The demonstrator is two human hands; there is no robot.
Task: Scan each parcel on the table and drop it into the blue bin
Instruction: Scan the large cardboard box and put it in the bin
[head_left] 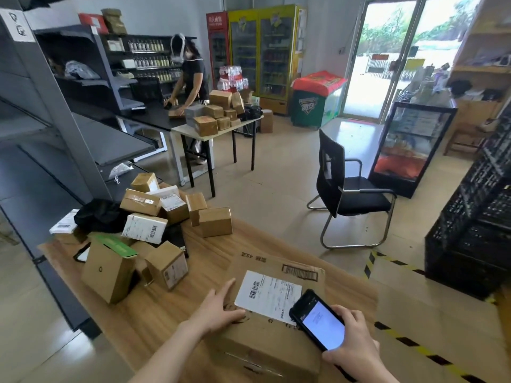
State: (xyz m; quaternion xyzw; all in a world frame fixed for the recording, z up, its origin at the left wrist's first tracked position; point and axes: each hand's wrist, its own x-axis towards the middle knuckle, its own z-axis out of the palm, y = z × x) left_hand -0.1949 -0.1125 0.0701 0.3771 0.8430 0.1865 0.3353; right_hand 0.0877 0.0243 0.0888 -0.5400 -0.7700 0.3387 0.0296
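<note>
A large brown cardboard parcel (271, 338) lies on the wooden table (171, 322) right in front of me, its white shipping label (268, 293) facing up. My left hand (218, 308) rests on the parcel's left top edge with straight fingers beside the label. My right hand (351, 344) grips a black phone scanner (320, 320) with a lit screen, held over the label's right corner. A heap of several smaller parcels (154, 225) sits on the table's far left. No blue bin is in view.
A black office chair (348, 194) stands on the floor beyond the table. Black crates (475, 222) are stacked at the right behind yellow-black floor tape. Grey shelving (55, 128) runs along the left. A person works at a second parcel table (218, 125) farther back.
</note>
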